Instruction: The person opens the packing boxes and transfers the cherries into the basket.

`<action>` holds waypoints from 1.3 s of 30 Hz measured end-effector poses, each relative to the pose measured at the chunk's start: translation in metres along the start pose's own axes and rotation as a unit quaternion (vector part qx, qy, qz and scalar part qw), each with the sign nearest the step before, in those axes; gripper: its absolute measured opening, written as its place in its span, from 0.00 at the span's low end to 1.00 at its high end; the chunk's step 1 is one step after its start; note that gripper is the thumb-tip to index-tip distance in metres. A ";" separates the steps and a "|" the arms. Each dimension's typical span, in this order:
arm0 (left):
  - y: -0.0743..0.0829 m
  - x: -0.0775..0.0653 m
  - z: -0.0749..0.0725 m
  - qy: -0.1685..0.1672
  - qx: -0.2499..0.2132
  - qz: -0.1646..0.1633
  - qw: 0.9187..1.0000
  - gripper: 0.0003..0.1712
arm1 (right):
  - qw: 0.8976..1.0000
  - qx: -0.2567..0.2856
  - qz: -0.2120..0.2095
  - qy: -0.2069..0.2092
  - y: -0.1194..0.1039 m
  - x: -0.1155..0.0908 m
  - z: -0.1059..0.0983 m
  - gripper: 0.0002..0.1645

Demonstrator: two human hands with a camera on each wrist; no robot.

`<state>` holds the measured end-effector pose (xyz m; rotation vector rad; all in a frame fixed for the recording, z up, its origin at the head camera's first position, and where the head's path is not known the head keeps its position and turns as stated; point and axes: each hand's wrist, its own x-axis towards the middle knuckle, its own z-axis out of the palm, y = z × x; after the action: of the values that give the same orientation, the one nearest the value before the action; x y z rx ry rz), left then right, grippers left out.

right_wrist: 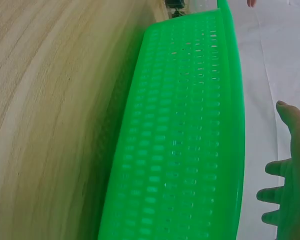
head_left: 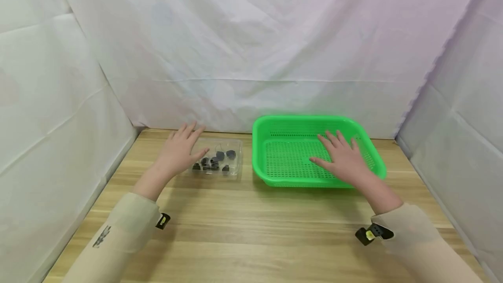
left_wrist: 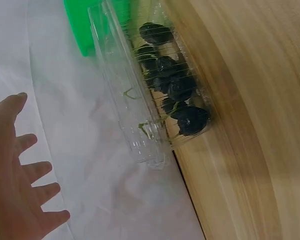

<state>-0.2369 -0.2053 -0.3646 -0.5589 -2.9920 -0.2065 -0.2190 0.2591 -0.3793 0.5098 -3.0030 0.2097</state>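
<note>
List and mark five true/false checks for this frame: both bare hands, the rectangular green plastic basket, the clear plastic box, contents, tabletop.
1. The rectangular green plastic basket is to the right of the clear plastic box in the head view. True.
2. The bare left hand grips the clear plastic box. False: its fingers are spread and hold nothing.
3. The dark, round, fruit-like pieces lie in the basket. False: they are in the clear plastic box.
4. The bare right hand is held above the basket, fingers spread. True.
5. The wood-grain tabletop is black. False: it is light brown.
</note>
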 end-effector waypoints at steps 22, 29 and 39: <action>-0.010 -0.016 0.005 0.058 -0.077 -0.024 0.995 0.28 | 0.985 0.062 -0.112 0.117 -0.052 0.017 0.018 0.40; -0.012 -0.023 0.007 0.050 -0.093 -0.043 0.994 0.28 | 0.980 0.073 -0.144 0.116 -0.075 0.023 0.028 0.38; -0.019 -0.027 0.015 0.057 -0.123 -0.061 0.989 0.27 | 0.979 0.047 -0.177 0.090 -0.118 0.034 0.039 0.36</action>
<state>-0.2201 -0.2303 -0.3845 -0.3687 -2.9079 -0.6024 -0.2142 0.1317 -0.4000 0.9654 -2.6783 0.3500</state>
